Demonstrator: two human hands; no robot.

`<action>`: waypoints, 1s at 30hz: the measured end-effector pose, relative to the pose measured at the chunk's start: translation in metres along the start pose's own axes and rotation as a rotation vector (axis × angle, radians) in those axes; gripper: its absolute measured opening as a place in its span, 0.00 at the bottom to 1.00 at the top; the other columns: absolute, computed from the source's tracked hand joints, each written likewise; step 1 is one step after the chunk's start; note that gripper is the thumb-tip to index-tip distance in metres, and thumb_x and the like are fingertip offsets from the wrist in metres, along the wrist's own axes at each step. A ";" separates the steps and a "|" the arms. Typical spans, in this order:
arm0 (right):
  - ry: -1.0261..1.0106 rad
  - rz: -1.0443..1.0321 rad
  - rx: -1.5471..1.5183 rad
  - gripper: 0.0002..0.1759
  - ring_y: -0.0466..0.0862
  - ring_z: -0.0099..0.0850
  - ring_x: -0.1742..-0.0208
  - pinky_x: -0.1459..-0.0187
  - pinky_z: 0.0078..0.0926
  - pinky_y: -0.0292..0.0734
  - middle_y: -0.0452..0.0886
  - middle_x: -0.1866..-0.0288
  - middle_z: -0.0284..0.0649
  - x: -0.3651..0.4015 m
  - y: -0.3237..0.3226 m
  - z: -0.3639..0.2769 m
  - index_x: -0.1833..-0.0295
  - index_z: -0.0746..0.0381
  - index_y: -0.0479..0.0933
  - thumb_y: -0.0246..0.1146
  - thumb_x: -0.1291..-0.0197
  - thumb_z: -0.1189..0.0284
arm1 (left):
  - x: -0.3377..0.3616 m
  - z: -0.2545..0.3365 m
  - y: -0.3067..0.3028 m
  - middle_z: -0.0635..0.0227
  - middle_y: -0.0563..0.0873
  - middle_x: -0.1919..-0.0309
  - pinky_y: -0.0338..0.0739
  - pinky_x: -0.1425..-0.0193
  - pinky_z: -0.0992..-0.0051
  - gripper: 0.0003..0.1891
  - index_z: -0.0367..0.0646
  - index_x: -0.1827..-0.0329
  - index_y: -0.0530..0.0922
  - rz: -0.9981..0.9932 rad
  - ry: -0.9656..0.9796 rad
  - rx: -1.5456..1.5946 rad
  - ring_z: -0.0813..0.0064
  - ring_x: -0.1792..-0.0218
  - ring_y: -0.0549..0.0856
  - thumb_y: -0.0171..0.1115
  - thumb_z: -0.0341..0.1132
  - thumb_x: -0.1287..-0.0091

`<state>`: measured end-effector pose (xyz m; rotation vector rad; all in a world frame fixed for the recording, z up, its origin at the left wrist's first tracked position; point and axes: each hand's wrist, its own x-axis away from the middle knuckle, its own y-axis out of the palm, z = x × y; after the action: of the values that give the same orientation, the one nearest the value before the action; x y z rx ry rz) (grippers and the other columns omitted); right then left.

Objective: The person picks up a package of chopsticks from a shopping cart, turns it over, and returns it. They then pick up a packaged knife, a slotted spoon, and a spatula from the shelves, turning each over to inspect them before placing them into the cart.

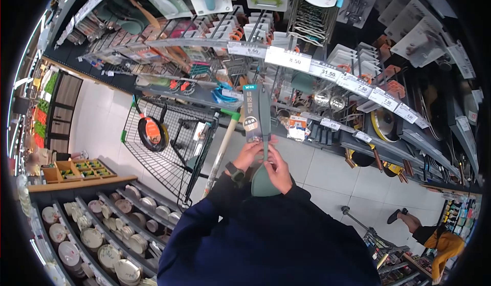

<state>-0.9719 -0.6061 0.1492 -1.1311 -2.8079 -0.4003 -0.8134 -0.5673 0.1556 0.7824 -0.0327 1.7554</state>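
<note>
A dark green silicone spatula [265,182] on a printed cardboard sleeve [251,107] is held upside down before my chest, its broad blade toward me and its handle pointing at the shelves. My left hand [247,156], with a dark watch on the wrist, is closed around the lower end of the sleeve. At the neck of the spatula, my right hand [279,167] grips with thumb and fingers. The two hands are close together, and part of the left fingers is hidden behind the card.
A shopping cart [171,148] with a frying pan [152,133] in it stands at the left. Ahead, shelves with price tags [289,59] hold hanging kitchen tools. Racks of plates and bowls [92,237] are at lower left. Another person [434,237] and a second cart [381,245] are at lower right.
</note>
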 end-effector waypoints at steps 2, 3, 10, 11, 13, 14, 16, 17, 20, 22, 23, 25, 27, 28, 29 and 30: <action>0.037 -0.029 0.103 0.32 0.84 0.31 0.46 0.47 0.22 0.76 0.79 0.42 0.43 -0.003 -0.002 -0.004 0.24 0.63 0.58 0.53 0.33 0.86 | 0.001 0.000 -0.007 0.60 0.82 0.39 0.77 0.42 0.72 0.23 0.34 0.31 0.70 -0.066 0.113 0.055 0.71 0.43 0.82 0.47 0.39 0.22; 0.036 -0.015 0.086 0.29 0.85 0.31 0.46 0.47 0.23 0.77 0.80 0.42 0.44 -0.004 0.000 -0.007 0.28 0.65 0.61 0.53 0.34 0.86 | 0.002 0.002 -0.009 0.58 0.81 0.39 0.75 0.39 0.70 0.23 0.33 0.30 0.69 -0.087 0.108 0.063 0.69 0.42 0.82 0.47 0.38 0.23; 0.034 -0.069 0.005 0.23 0.86 0.30 0.46 0.46 0.25 0.78 0.84 0.47 0.42 -0.005 -0.003 0.007 0.34 0.67 0.65 0.60 0.34 0.83 | 0.005 0.005 -0.017 0.55 0.81 0.40 0.76 0.40 0.68 0.26 0.32 0.27 0.64 -0.177 0.127 0.174 0.68 0.42 0.81 0.50 0.38 0.23; 0.041 -0.067 0.007 0.23 0.86 0.30 0.46 0.46 0.25 0.78 0.84 0.47 0.42 -0.002 -0.005 0.012 0.34 0.67 0.65 0.60 0.34 0.83 | 0.006 0.005 -0.019 0.55 0.82 0.41 0.75 0.39 0.66 0.25 0.32 0.28 0.65 -0.158 0.128 0.168 0.68 0.43 0.81 0.51 0.38 0.23; 0.141 -0.140 0.001 0.24 0.83 0.27 0.45 0.44 0.24 0.76 0.82 0.46 0.42 0.007 -0.007 0.020 0.35 0.66 0.67 0.64 0.35 0.79 | 0.001 -0.001 -0.024 0.55 0.82 0.42 0.74 0.38 0.66 0.24 0.33 0.29 0.65 -0.134 0.188 0.172 0.68 0.44 0.81 0.51 0.38 0.23; 0.152 -0.140 0.002 0.24 0.83 0.27 0.45 0.44 0.24 0.76 0.82 0.46 0.42 0.013 -0.008 0.025 0.35 0.66 0.67 0.64 0.35 0.79 | -0.001 -0.005 -0.028 0.55 0.82 0.42 0.73 0.37 0.65 0.23 0.33 0.29 0.66 -0.108 0.252 0.171 0.69 0.45 0.81 0.51 0.37 0.23; 0.107 -0.202 0.028 0.26 0.79 0.25 0.43 0.41 0.24 0.72 0.80 0.44 0.42 0.020 -0.006 0.020 0.34 0.66 0.67 0.66 0.35 0.75 | -0.005 -0.004 -0.036 0.56 0.82 0.43 0.72 0.36 0.65 0.22 0.34 0.30 0.67 -0.097 0.268 0.238 0.70 0.48 0.81 0.50 0.37 0.22; 0.118 -0.220 0.059 0.27 0.75 0.25 0.41 0.38 0.24 0.69 0.77 0.43 0.41 0.022 -0.009 0.016 0.32 0.66 0.66 0.65 0.34 0.73 | -0.008 -0.002 -0.040 0.57 0.82 0.43 0.72 0.36 0.66 0.22 0.34 0.30 0.67 -0.062 0.275 0.253 0.70 0.49 0.81 0.50 0.37 0.22; 0.128 -0.209 0.073 0.28 0.75 0.27 0.41 0.38 0.26 0.69 0.77 0.43 0.42 0.020 -0.015 0.026 0.31 0.67 0.64 0.64 0.33 0.72 | -0.010 0.013 -0.037 0.57 0.82 0.42 0.73 0.38 0.68 0.21 0.33 0.32 0.69 -0.008 0.305 0.271 0.72 0.51 0.81 0.50 0.38 0.22; 0.131 -0.206 0.040 0.28 0.75 0.27 0.41 0.38 0.26 0.68 0.77 0.42 0.42 0.018 -0.012 0.022 0.31 0.67 0.65 0.64 0.33 0.72 | -0.012 0.017 -0.038 0.57 0.83 0.44 0.74 0.40 0.70 0.20 0.34 0.34 0.73 -0.013 0.306 0.263 0.73 0.52 0.81 0.49 0.39 0.21; 0.132 -0.200 0.006 0.28 0.75 0.27 0.41 0.38 0.26 0.68 0.77 0.42 0.42 0.018 -0.011 0.021 0.32 0.68 0.65 0.63 0.33 0.72 | -0.013 0.019 -0.038 0.57 0.83 0.44 0.74 0.40 0.70 0.20 0.34 0.34 0.73 -0.012 0.308 0.264 0.73 0.52 0.81 0.49 0.39 0.21; 0.137 -0.192 -0.010 0.28 0.75 0.27 0.40 0.38 0.26 0.68 0.77 0.42 0.42 0.017 -0.009 0.020 0.31 0.68 0.65 0.63 0.33 0.72 | -0.013 0.022 -0.038 0.58 0.85 0.47 0.76 0.43 0.70 0.20 0.34 0.36 0.74 -0.043 0.291 0.195 0.74 0.54 0.82 0.48 0.40 0.21; 0.143 -0.183 -0.025 0.28 0.75 0.27 0.40 0.37 0.25 0.67 0.77 0.42 0.42 0.017 -0.009 0.018 0.31 0.68 0.65 0.63 0.32 0.71 | -0.012 0.023 -0.039 0.59 0.85 0.49 0.77 0.44 0.70 0.20 0.33 0.36 0.74 -0.044 0.246 0.204 0.74 0.54 0.82 0.48 0.41 0.21; 0.145 -0.185 -0.019 0.28 0.74 0.27 0.39 0.37 0.25 0.67 0.77 0.41 0.42 0.016 -0.010 0.016 0.30 0.68 0.65 0.62 0.32 0.71 | -0.013 0.023 -0.038 0.60 0.86 0.51 0.78 0.44 0.70 0.21 0.33 0.37 0.74 -0.048 0.202 0.211 0.74 0.55 0.82 0.48 0.41 0.21; 0.149 -0.185 -0.014 0.27 0.74 0.26 0.39 0.37 0.25 0.67 0.77 0.41 0.42 0.016 -0.012 0.014 0.30 0.68 0.64 0.61 0.31 0.71 | -0.013 0.023 -0.038 0.60 0.86 0.51 0.78 0.44 0.70 0.21 0.33 0.37 0.74 -0.048 0.201 0.214 0.74 0.55 0.82 0.48 0.41 0.21; 0.153 -0.183 -0.013 0.27 0.74 0.26 0.39 0.37 0.25 0.67 0.77 0.41 0.42 0.014 -0.013 0.009 0.30 0.68 0.64 0.61 0.31 0.71 | -0.014 0.022 -0.037 0.62 0.86 0.52 0.78 0.45 0.70 0.21 0.33 0.36 0.74 -0.073 0.193 0.268 0.73 0.56 0.83 0.49 0.41 0.21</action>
<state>-0.9907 -0.6030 0.1408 -0.8094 -2.7850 -0.4970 -0.7684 -0.5755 0.1520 0.7912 0.3626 1.7793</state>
